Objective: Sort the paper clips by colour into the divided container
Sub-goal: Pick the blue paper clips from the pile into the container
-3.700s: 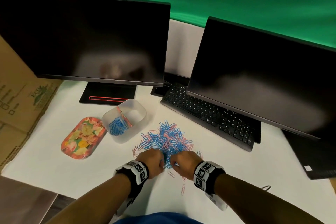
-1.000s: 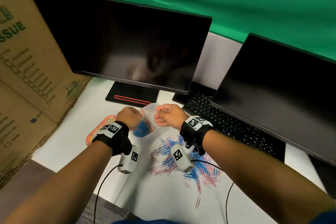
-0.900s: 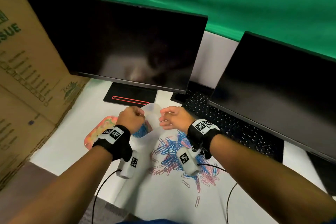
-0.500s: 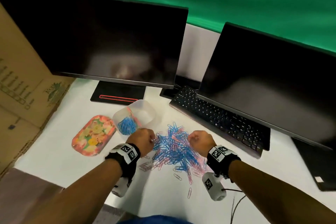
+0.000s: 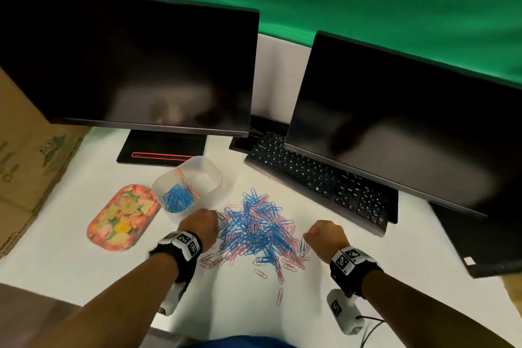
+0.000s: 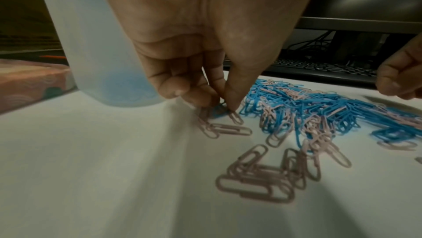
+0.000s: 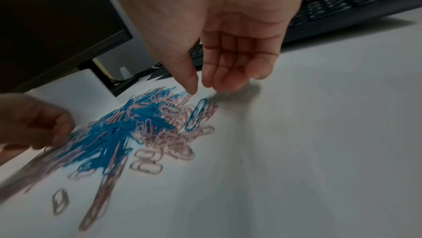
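A heap of blue and pink paper clips (image 5: 257,229) lies on the white table. Behind it to the left stands the translucent divided container (image 5: 210,171); blue clips (image 5: 178,199) fill its near compartment and a few pink ones lean on the divider. My left hand (image 6: 222,105) is down at the heap's left edge, thumb and curled fingers pinching a blue clip (image 6: 219,111) among loose pink clips (image 6: 236,119). My right hand (image 7: 200,88) hovers over the heap's right edge, fingers loosely bent and holding nothing, above a blue clip (image 7: 197,114).
A floral tray (image 5: 123,216) lies left of the container. A black keyboard (image 5: 319,181) and two dark monitors (image 5: 127,65) (image 5: 409,127) close off the back and right. Cardboard boxes (image 5: 25,155) stand at the left. Stray pink clips (image 5: 279,295) lie near the front edge.
Both hands came down from over the container to the heap. Since half a second ago the right hand has shifted to the heap's right edge and loosened; the left has stayed at the left edge.
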The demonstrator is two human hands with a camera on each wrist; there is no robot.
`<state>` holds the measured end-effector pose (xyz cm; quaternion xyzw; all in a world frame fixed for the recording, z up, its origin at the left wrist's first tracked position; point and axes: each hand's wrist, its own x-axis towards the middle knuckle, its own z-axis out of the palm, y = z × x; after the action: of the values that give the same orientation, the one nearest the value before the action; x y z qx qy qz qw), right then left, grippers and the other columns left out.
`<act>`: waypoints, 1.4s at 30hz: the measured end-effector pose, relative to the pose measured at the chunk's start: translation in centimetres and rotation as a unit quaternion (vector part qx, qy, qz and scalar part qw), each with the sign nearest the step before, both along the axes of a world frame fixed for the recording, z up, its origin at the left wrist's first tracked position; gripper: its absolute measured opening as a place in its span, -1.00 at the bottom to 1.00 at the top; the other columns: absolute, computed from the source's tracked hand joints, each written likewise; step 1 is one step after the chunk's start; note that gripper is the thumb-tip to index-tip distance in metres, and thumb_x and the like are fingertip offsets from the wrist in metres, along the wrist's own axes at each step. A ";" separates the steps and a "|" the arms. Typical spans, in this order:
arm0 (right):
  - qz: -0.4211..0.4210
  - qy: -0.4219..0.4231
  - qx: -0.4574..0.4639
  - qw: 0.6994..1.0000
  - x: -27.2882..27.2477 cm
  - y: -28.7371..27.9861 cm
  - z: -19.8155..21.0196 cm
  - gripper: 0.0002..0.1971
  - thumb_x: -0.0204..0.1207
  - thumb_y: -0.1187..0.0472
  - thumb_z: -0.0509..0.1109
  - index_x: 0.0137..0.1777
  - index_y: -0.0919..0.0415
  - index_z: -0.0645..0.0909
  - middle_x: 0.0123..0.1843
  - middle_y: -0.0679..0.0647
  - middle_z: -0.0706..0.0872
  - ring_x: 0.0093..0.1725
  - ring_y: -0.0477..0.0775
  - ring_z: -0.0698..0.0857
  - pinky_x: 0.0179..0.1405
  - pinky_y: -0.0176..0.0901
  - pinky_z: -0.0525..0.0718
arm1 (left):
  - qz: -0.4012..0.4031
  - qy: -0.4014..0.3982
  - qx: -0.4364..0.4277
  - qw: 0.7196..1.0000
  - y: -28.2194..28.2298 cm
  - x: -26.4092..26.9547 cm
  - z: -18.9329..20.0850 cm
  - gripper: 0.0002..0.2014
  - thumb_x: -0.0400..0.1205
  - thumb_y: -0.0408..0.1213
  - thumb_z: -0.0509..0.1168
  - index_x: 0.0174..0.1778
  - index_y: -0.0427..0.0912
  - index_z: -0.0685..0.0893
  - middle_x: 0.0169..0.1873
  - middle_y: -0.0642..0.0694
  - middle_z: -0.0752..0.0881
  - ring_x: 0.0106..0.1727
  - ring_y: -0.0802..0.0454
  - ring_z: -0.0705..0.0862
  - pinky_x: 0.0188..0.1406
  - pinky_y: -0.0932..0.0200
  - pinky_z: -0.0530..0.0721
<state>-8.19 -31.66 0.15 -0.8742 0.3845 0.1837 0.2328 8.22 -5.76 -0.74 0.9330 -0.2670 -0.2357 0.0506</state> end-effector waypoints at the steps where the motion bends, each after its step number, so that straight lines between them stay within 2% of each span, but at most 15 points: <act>1: 0.001 0.007 0.005 1.000 -0.1 0.4 -0.1 -0.73 0.49 -0.03 0.36 -0.04 0.17 0.69 -0.03 0.09 0.74 -0.07 0.10 0.67 -0.07 -0.16 0.66 | 0.009 0.008 -0.011 1.000 0.1 -0.1 0.1 -0.81 0.58 -0.27 0.23 0.03 -0.16 0.70 0.02 -0.15 0.74 0.08 -0.16 0.71 0.06 0.00 0.70; 5: 0.012 0.020 -0.003 1.000 0.1 1.3 -0.6 -0.72 0.47 0.01 0.39 0.00 0.22 0.70 0.01 0.11 0.76 -0.01 0.14 0.72 -0.09 -0.16 0.69 | 0.073 0.059 -0.102 0.990 0.4 -0.2 0.4 -0.88 0.51 -0.33 0.27 -0.25 -0.03 0.67 -0.14 -0.08 0.78 -0.03 -0.10 0.73 -0.05 0.12 0.69; 8: 0.001 0.029 0.009 1.000 0.7 1.4 -0.6 -0.78 0.46 0.16 0.35 -0.02 0.25 0.72 0.01 0.15 0.78 -0.02 0.15 0.75 -0.14 -0.18 0.72 | 0.111 0.089 -0.161 0.977 0.7 -0.3 0.5 -0.85 0.50 -0.39 0.31 -0.17 -0.03 0.70 -0.31 -0.01 0.73 -0.15 -0.04 0.71 -0.16 0.26 0.59; 12: 0.012 0.033 0.036 0.999 0.9 1.3 -0.7 -0.77 0.49 0.13 0.34 0.03 0.18 0.76 0.04 0.15 0.78 0.08 0.18 0.74 0.05 -0.09 0.71 | 0.137 0.139 -0.217 0.956 1.1 -0.3 0.4 -0.76 0.54 -0.44 0.30 -0.01 -0.03 0.73 -0.38 0.04 0.69 -0.29 0.06 0.64 -0.21 0.33 0.54; 14: 0.015 0.032 0.045 0.998 0.9 1.3 -0.9 -0.78 0.48 0.16 0.34 0.03 0.16 0.76 0.05 0.15 0.78 0.10 0.17 0.73 0.06 -0.11 0.68 | 0.152 0.156 -0.233 0.948 1.1 -0.2 0.5 -0.82 0.54 -0.43 0.32 -0.09 -0.05 0.73 -0.35 0.06 0.68 -0.27 0.07 0.63 -0.20 0.31 0.52; 18: 0.036 0.037 0.062 0.997 1.1 1.7 -0.7 -0.80 0.47 0.18 0.34 0.00 0.18 0.76 0.03 0.13 0.79 0.09 0.15 0.74 0.04 -0.16 0.67 | 0.201 0.198 -0.259 0.924 1.0 0.0 0.9 -0.81 0.50 -0.47 0.31 -0.30 -0.07 0.61 -0.43 -0.06 0.71 -0.39 -0.01 0.64 -0.34 0.24 0.54; 20: 0.036 0.014 0.067 0.997 1.3 1.8 -0.5 -0.83 0.44 0.21 0.36 -0.12 0.22 0.76 -0.05 0.12 0.80 -0.01 0.13 0.75 -0.08 -0.21 0.70 | 0.223 0.219 -0.278 0.908 1.1 0.1 0.9 -0.81 0.48 -0.50 0.31 -0.22 -0.08 0.60 -0.39 -0.12 0.73 -0.33 -0.09 0.68 -0.27 0.19 0.58; 23: -0.009 -0.053 0.134 0.990 1.2 1.2 0.0 -0.88 0.39 0.21 0.49 -0.35 0.06 0.68 -0.23 -0.02 0.75 -0.18 -0.01 0.68 -0.35 -0.35 0.53 | 0.228 0.245 -0.292 0.896 1.1 0.1 0.8 -0.74 0.46 -0.55 0.34 -0.08 -0.11 0.58 -0.37 -0.10 0.72 -0.27 -0.13 0.70 -0.30 0.17 0.58; 26: -0.092 -0.115 0.286 0.947 1.0 0.5 0.7 -0.89 0.40 0.39 0.48 -0.18 0.20 0.64 -0.27 0.12 0.73 -0.36 0.02 0.61 -0.40 -0.24 0.50 | 0.235 0.272 -0.316 0.878 0.6 -0.1 1.1 -0.67 0.50 -0.63 0.29 0.03 -0.13 0.55 -0.35 -0.10 0.70 -0.30 -0.09 0.67 -0.48 0.26 0.56; 29: -0.176 -0.161 0.389 0.890 1.1 0.4 1.1 -0.79 0.46 0.53 0.36 0.04 0.30 0.59 -0.29 0.22 0.68 -0.40 0.09 0.59 -0.40 -0.15 0.53 | 0.231 0.298 -0.321 0.869 0.2 -0.3 1.3 -0.62 0.50 -0.68 0.17 0.06 -0.13 0.58 -0.27 -0.20 0.74 -0.30 -0.02 0.66 -0.42 0.25 0.60; 33: -0.208 -0.171 0.447 0.853 1.5 1.2 1.2 -0.78 0.52 0.57 0.20 0.00 0.33 0.60 -0.33 0.21 0.61 -0.45 0.11 0.61 -0.41 -0.15 0.58 | 0.259 0.323 -0.319 0.853 -0.4 -0.4 1.6 -0.76 0.56 -0.59 0.13 -0.08 -0.25 0.65 -0.39 -0.17 0.63 -0.34 -0.03 0.61 -0.38 0.20 0.60; 36: -0.203 -0.143 0.427 0.870 1.7 1.9 1.0 -0.79 0.50 0.53 0.19 -0.06 0.28 0.60 -0.34 0.18 0.59 -0.46 0.10 0.57 -0.45 -0.20 0.51 | 0.276 0.326 -0.303 0.852 -0.7 -0.5 1.7 -0.83 0.52 -0.56 0.17 -0.22 -0.25 0.61 -0.52 -0.16 0.53 -0.47 -0.05 0.46 -0.45 0.20 0.46; 39: -0.140 -0.105 0.355 0.918 1.7 2.3 0.5 -0.83 0.52 0.43 0.24 -0.09 0.18 0.61 -0.34 0.10 0.58 -0.45 0.02 0.49 -0.47 -0.26 0.39 | 0.270 0.324 -0.269 0.866 -0.8 -0.5 1.4 -0.84 0.49 -0.52 0.21 -0.32 -0.19 0.59 -0.48 -0.14 0.47 -0.49 -0.04 0.38 -0.50 0.23 0.38; 40: -0.100 -0.099 0.326 0.935 1.8 2.5 0.3 -0.86 0.53 0.38 0.28 -0.11 0.15 0.61 -0.33 0.05 0.60 -0.42 0.00 0.51 -0.45 -0.24 0.45 | 0.259 0.312 -0.255 0.878 -0.8 -0.5 1.2 -0.84 0.49 -0.49 0.25 -0.34 -0.16 0.61 -0.48 -0.10 0.51 -0.48 -0.04 0.42 -0.49 0.23 0.40; 42: -0.008 -0.094 0.238 0.967 1.7 3.1 -0.2 -0.88 0.46 0.30 0.40 -0.21 0.04 0.62 -0.25 -0.03 0.67 -0.24 0.01 0.64 -0.21 -0.14 0.65 | 0.210 0.237 -0.211 0.925 -0.9 -0.7 0.6 -0.84 0.48 -0.38 0.34 -0.37 -0.05 0.63 -0.44 0.00 0.64 -0.34 -0.04 0.59 -0.33 0.24 0.52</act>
<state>-6.52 -28.61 -0.01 -0.8039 0.3132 0.1854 0.4704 7.50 -6.69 -0.09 0.8525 -0.0887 -0.3718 0.3566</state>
